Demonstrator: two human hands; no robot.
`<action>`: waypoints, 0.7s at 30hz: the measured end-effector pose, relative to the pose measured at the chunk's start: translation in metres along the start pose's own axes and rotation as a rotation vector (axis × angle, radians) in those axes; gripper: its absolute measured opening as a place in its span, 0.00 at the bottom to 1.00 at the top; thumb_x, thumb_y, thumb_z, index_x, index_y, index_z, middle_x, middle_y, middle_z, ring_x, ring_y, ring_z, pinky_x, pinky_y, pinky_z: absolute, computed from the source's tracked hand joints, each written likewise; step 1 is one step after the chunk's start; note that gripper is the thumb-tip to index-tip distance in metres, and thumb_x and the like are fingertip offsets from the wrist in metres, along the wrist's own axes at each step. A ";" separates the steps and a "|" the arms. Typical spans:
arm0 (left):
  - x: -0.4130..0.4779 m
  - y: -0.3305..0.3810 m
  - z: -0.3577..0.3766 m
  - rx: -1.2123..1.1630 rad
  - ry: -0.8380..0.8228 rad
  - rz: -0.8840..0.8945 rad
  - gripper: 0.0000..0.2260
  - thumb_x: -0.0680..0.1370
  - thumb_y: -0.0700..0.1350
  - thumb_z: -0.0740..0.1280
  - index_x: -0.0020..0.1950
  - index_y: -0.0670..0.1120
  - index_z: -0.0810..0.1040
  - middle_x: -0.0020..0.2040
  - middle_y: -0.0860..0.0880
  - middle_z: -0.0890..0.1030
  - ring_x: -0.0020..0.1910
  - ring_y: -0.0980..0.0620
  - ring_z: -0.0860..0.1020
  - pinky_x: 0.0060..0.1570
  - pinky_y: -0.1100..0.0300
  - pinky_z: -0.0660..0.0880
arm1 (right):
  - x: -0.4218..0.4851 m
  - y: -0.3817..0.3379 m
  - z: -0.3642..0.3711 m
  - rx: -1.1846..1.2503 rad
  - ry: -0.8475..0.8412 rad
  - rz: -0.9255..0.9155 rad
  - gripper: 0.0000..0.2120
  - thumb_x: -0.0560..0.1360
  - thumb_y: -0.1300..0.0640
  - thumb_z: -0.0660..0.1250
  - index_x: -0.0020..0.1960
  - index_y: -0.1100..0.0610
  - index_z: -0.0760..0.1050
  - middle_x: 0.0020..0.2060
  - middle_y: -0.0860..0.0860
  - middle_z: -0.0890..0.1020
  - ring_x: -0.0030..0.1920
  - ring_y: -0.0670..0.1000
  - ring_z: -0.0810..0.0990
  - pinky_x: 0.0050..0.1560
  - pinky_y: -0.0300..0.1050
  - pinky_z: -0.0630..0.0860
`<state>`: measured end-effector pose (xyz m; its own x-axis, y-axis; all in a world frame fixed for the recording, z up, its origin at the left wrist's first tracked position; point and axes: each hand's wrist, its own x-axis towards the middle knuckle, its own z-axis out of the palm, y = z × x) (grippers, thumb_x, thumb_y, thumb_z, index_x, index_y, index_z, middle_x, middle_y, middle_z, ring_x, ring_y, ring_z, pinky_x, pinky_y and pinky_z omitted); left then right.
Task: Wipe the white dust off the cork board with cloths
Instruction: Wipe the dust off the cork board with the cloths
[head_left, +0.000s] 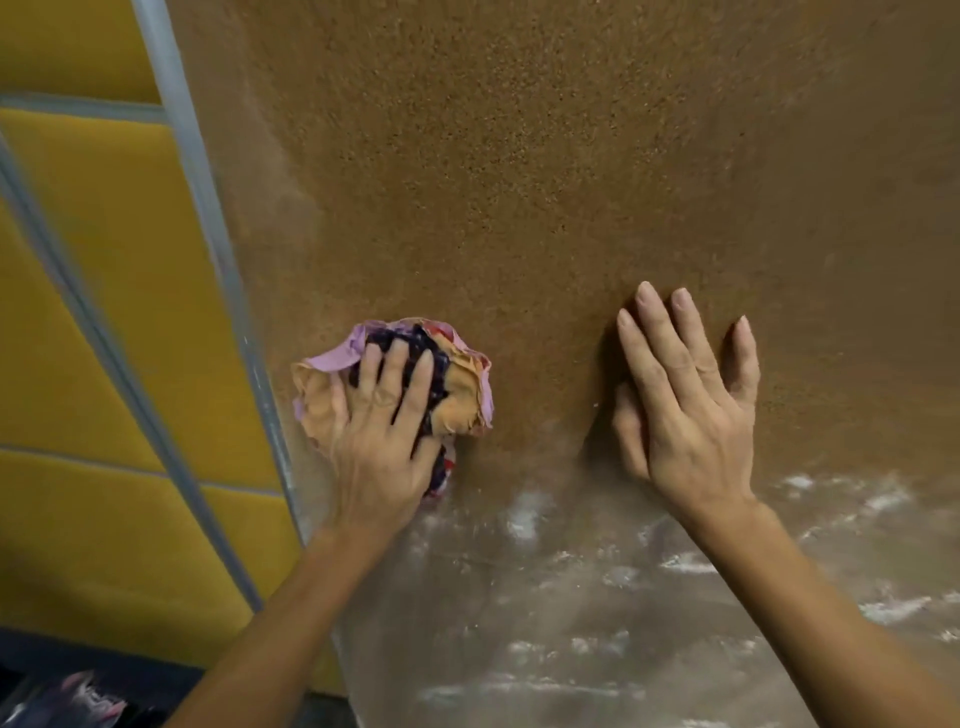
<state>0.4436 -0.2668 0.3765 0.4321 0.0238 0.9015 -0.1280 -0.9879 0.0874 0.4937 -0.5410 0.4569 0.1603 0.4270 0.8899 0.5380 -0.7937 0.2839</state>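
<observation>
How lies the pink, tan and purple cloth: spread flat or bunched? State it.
Bunched: the pink, tan and purple cloth is a crumpled wad, folds bulging round the left hand gripping it.

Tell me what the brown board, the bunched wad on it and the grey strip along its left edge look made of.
Board: cork, matte, by its speckled granular brown face.
Wad: soft cloth, by its crumpled folds in pink, tan and dark print.
Strip: probably metal, by its dull grey sheen; plastic possible.
</observation>
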 end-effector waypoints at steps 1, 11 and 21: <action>0.004 0.009 0.003 -0.026 0.013 -0.027 0.29 0.82 0.49 0.59 0.82 0.45 0.58 0.81 0.43 0.59 0.83 0.47 0.47 0.79 0.43 0.44 | 0.001 0.000 0.000 -0.012 0.014 0.024 0.24 0.83 0.56 0.58 0.78 0.60 0.66 0.78 0.56 0.65 0.80 0.56 0.62 0.77 0.66 0.54; -0.004 -0.029 -0.009 -0.025 0.020 0.066 0.34 0.76 0.42 0.62 0.83 0.49 0.56 0.82 0.48 0.57 0.83 0.50 0.52 0.80 0.44 0.50 | 0.003 -0.017 0.016 -0.012 0.054 0.126 0.26 0.83 0.56 0.58 0.80 0.62 0.61 0.80 0.56 0.59 0.82 0.57 0.52 0.78 0.67 0.45; -0.018 -0.057 -0.017 -0.208 0.141 -0.227 0.31 0.83 0.38 0.62 0.83 0.43 0.51 0.84 0.52 0.51 0.83 0.42 0.52 0.80 0.43 0.56 | 0.058 -0.128 0.045 0.232 -0.001 0.051 0.26 0.80 0.57 0.63 0.77 0.61 0.68 0.78 0.56 0.66 0.80 0.59 0.61 0.78 0.67 0.46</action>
<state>0.4278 -0.2082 0.3622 0.3449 0.2744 0.8977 -0.2282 -0.9031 0.3637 0.4714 -0.3950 0.4564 0.1927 0.3890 0.9009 0.7048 -0.6936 0.1487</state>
